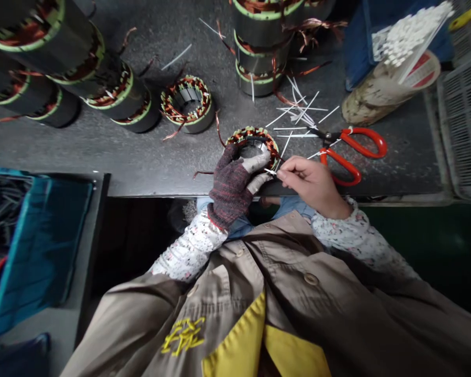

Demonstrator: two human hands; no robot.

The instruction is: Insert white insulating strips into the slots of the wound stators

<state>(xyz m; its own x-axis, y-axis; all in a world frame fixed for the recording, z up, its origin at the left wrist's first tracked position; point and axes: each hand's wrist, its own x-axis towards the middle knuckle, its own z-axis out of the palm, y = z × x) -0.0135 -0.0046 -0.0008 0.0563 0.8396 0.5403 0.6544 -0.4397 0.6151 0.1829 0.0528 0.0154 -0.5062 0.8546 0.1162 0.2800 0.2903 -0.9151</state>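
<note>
The left hand holds the wire ring, fingers spread. The right hand pinches a white string. Red scissors sit close, by white sticks.

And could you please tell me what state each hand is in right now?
Left hand: gloved, spread over the copper-wound ring; how closed cannot be told.
Right hand: closed, pinching a thin white strip.
</note>
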